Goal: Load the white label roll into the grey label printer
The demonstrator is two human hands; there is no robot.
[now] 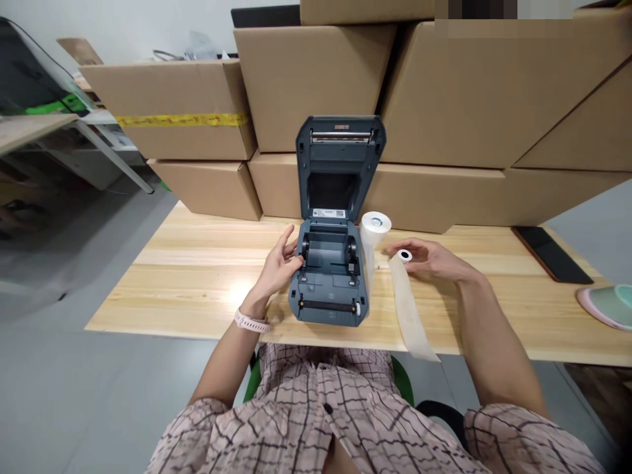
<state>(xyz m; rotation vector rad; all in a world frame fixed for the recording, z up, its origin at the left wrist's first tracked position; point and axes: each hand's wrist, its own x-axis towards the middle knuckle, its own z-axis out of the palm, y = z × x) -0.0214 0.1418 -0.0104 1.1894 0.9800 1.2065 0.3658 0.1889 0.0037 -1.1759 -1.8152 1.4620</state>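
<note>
A dark grey label printer (328,289) stands on the wooden table with its lid (340,158) tipped up. Its inner bay shows roll holders at both sides and a black roller at the front. My left hand (279,266) grips the printer's left side, thumb over the rim and fingers along the outside. To the right, my right hand (432,259) has its fingers around a small paper roll (405,255) with a dark core. From it a pale strip (409,316) runs down past the table's front edge. Between printer and right hand stands a larger white roll (376,224).
Stacked cardboard boxes (316,85) line the table's back edge. At the right lie a black phone (552,253) and a pale green and pink object (609,306), partly cut off. Another table (37,128) stands at the far left. The wooden table (168,276) ends just before my lap.
</note>
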